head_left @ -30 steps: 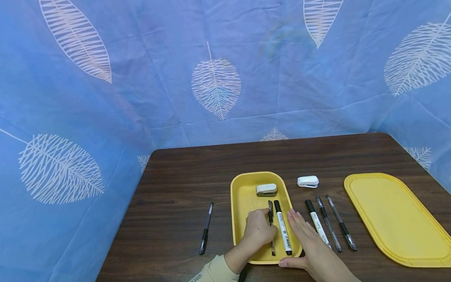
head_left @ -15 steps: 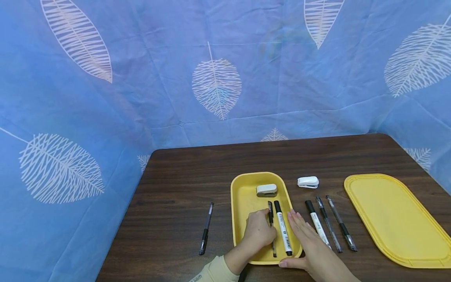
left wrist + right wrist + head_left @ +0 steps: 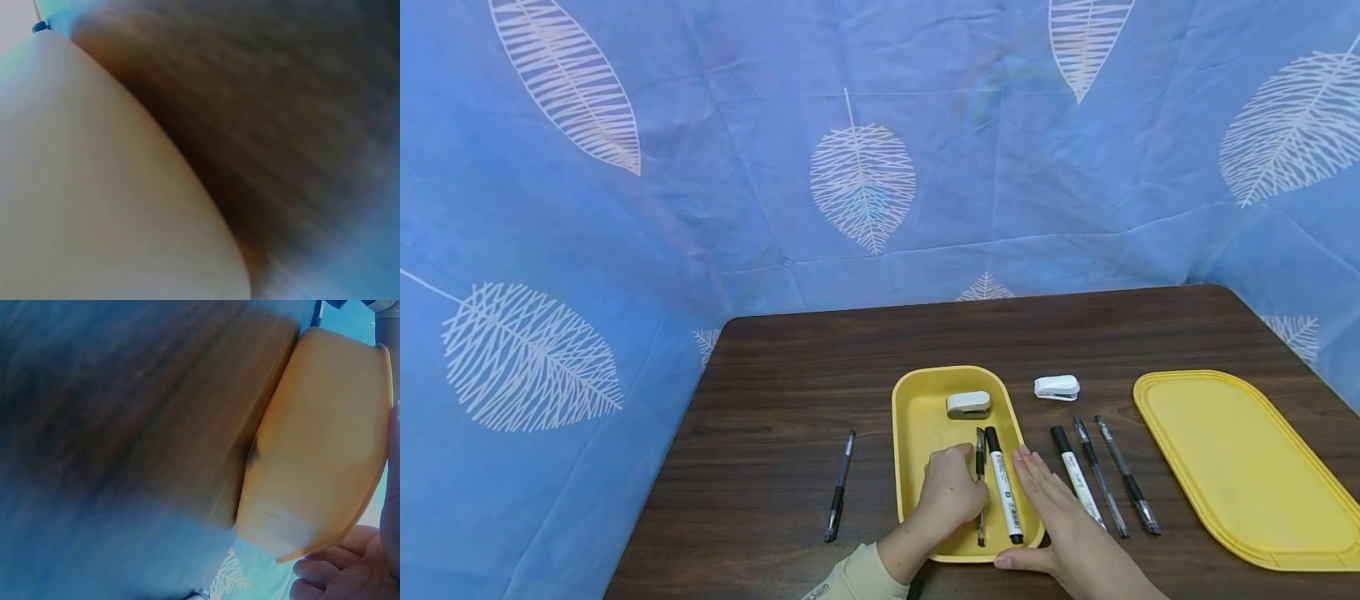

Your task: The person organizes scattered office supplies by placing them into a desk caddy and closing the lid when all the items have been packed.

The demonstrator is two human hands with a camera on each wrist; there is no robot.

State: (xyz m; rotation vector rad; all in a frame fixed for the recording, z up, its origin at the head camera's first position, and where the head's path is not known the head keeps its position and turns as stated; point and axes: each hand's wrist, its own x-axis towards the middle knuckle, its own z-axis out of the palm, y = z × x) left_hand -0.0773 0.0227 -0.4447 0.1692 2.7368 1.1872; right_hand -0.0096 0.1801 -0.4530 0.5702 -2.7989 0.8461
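Observation:
Inside the yellow tray [image 3: 917, 417], my left hand [image 3: 951, 492] pinches a black-and-clear gel pen [image 3: 981, 442] lying lengthwise; the hand covers part of its middle. Just right of that pen is a white marker with black ends [image 3: 1003, 487], roughly parallel to it. A white-and-grey stapler [image 3: 967, 405] sits toward the tray's far end. My right hand [image 3: 1052, 517] rests along the tray's near right corner, fingers extended on the side rim and thumb at the near edge. In the right wrist view, its fingers [image 3: 340, 565] lie by the tray's outer wall [image 3: 312, 444].
Right of the tray lie another black-and-white marker [image 3: 1077, 477], two gel pens [image 3: 1101, 477] and a white stapler [image 3: 1056, 387]. A yellow lid [image 3: 1247, 467] lies farther right. One gel pen [image 3: 840, 487] is to the left, on the dark wooden table [image 3: 760, 467].
Held in my left hand, the gel pen has turned slightly, its far end shifting right so it lies straighter. My right hand has stayed on the tray's corner.

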